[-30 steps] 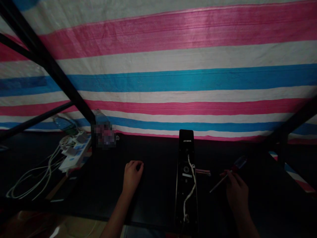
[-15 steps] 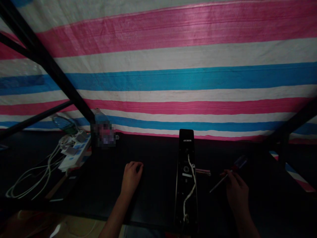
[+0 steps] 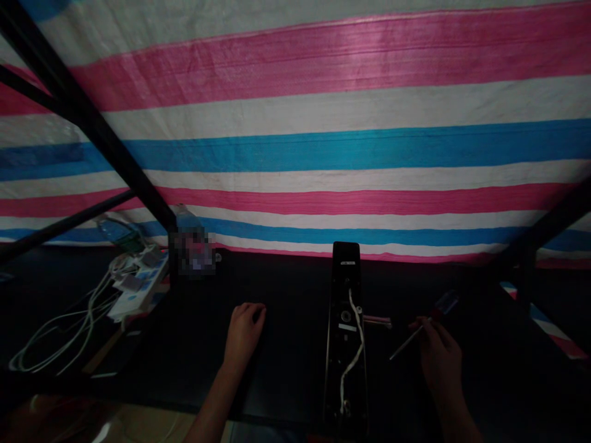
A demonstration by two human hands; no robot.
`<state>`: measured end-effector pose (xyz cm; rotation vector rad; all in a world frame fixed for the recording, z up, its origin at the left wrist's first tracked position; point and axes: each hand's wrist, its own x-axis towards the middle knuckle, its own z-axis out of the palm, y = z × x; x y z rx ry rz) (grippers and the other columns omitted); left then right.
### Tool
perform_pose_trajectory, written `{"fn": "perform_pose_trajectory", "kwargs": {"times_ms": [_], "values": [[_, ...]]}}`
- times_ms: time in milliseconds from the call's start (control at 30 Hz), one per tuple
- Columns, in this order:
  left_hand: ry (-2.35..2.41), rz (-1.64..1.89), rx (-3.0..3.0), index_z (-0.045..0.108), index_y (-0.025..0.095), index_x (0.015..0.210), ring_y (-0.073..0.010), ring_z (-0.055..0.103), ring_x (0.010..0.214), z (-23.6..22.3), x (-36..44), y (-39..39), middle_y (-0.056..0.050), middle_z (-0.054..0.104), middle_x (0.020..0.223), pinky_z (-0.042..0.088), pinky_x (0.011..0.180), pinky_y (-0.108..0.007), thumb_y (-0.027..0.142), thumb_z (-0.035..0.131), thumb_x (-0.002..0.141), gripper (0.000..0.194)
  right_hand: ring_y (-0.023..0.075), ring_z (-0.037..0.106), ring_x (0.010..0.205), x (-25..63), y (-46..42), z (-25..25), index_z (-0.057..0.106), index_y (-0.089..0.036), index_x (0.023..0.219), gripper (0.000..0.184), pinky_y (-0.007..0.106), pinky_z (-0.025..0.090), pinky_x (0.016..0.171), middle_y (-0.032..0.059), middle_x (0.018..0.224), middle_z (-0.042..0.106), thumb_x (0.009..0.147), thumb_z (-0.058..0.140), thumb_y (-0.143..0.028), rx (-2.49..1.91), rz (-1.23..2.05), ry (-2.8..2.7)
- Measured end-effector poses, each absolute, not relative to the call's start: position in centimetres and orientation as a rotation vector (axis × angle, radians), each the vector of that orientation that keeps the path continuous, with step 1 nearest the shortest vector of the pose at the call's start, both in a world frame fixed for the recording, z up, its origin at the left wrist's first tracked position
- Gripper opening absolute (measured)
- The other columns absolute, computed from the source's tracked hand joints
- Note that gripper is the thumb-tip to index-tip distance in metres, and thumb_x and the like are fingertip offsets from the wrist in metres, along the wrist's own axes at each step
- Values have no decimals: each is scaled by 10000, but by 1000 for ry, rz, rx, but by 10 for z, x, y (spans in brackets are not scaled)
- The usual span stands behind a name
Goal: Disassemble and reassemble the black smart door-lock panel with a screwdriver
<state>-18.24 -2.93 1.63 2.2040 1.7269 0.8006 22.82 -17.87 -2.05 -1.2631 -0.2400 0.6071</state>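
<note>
A clear bottle (image 3: 119, 234) with a greenish lower part, its contents too dim to tell, lies behind one white power strip (image 3: 133, 299) on the dark table (image 3: 286, 363). One long, narrow black panel (image 3: 344, 363) lies lengthwise between the hands, bearing one wavy white cable (image 3: 359, 351) and two pale labels (image 3: 348, 327), with pinkish wires (image 3: 378, 320) at its right edge. The right hand's (image 3: 440, 351) fingers grip one screwdriver (image 3: 409, 340); the left hand (image 3: 244, 329) rests loosely curled, thumb and index tips together, near the panel.

An improvised workspace (rather dim), shown by a striped plastic sheet (image 3: 323, 151) behind a black tabletop (image 3: 286, 363).
</note>
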Motion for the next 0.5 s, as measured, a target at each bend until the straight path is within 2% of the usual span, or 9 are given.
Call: {"fn": "perform_pose_trajectory", "kwargs": {"times_ms": [167, 267, 400, 500], "values": [[1728, 834, 2198, 735, 193, 906, -290, 634, 915, 18, -184, -31, -93, 701, 928, 517, 867, -459, 349, 521, 886, 265, 169, 678, 697, 228, -179, -20, 718, -162, 873, 368, 260, 536, 620, 21, 752, 711, 668, 825, -448, -1303, 570, -289], [1746, 883, 2197, 736, 190, 975, -298, 621, 937, 23, -176, -35, -108, 680, 980, 520, 875, -475, 352, 524, 884, 281, 181, 682, 684, 227, -179, -19, 715, -152, 868, 376, 280, 540, 617, 30, 742, 711, 680, 810, -462, -1328, 551, -311], [1648, 1063, 2082, 731, 194, 1031, -296, 625, 1009, 38, -138, -59, -113, 667, 1055, 510, 936, -483, 370, 519, 905, 303, 191, 684, 682, 227, -178, -19, 710, -149, 858, 365, 293, 542, 616, 37, 741, 713, 705, 788, -471, -1357, 531, -345], [1398, 1042, 1864, 696, 201, 1136, -276, 637, 1097, 47, -94, -90, -115, 676, 1174, 505, 980, -444, 391, 506, 940, 332, 195, 682, 667, 227, -177, -19, 706, -155, 837, 362, 295, 539, 601, 36, 734, 712, 698, 788, -479, -1363, 508, -356]]}}
